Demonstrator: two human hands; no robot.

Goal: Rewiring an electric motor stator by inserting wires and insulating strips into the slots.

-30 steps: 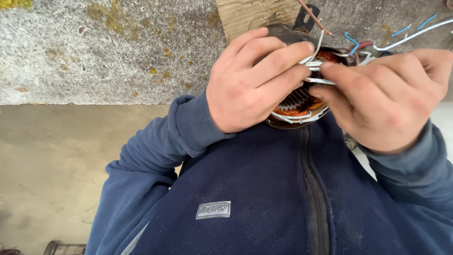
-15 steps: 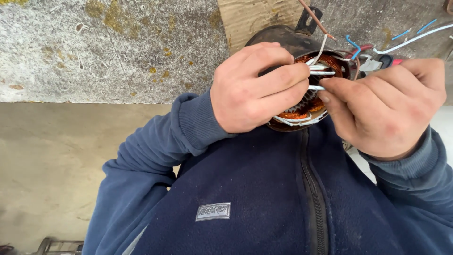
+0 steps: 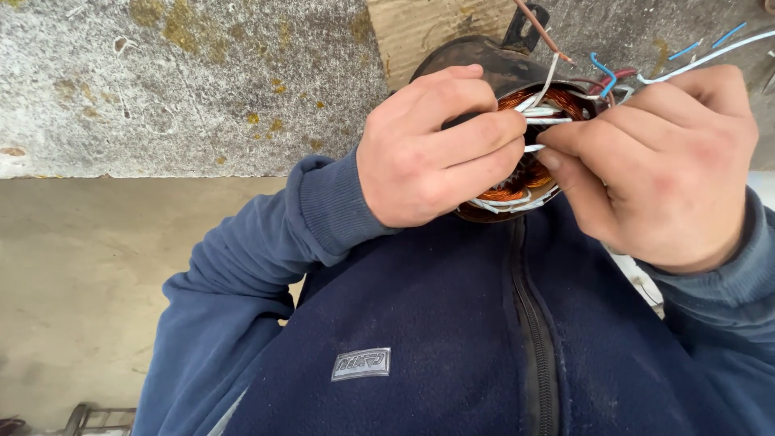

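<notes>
Gripping a round motor winding [image 3: 517, 173] against the chest, a person in a dark blue zip-up fleece [image 3: 452, 339] works both bare hands into its open face. The winding sits at about one o'clock in the view, held just above the top of the fleece's zipper [image 3: 533, 323], with its dark outer shell [image 3: 476, 60] showing above the knuckles and coppery coils visible between the two hands.

The left hand [image 3: 432, 149] comes in from nine o'clock of the winding, wrist bent, back of the hand turned toward the camera. Its fingers [image 3: 476, 137] are curled shut across the winding's face, wrapping over the rim, and the fingertips meet a white strand [image 3: 534, 148] near the centre. The left sleeve [image 3: 242, 274] runs down toward seven o'clock, its ribbed cuff pushed up at the wrist.

The right hand [image 3: 670, 169] closes in from three o'clock, knuckles raised and fingers bent tightly inward. Its fingertips [image 3: 565, 145] pinch at the same white strand, almost touching those of the left hand. Whether the thumb is pressed to the strand cannot be told; it is hidden under the fingers.

Loose wires fan out from the winding toward one and two o'clock: a blue wire [image 3: 601, 69], a white wire [image 3: 710, 52] and a brown one [image 3: 541, 28]. Behind them runs a rough grey concrete ledge [image 3: 178, 89] flecked with yellow-green growth, and a pale floor [image 3: 81, 307] lies at eight o'clock.
</notes>
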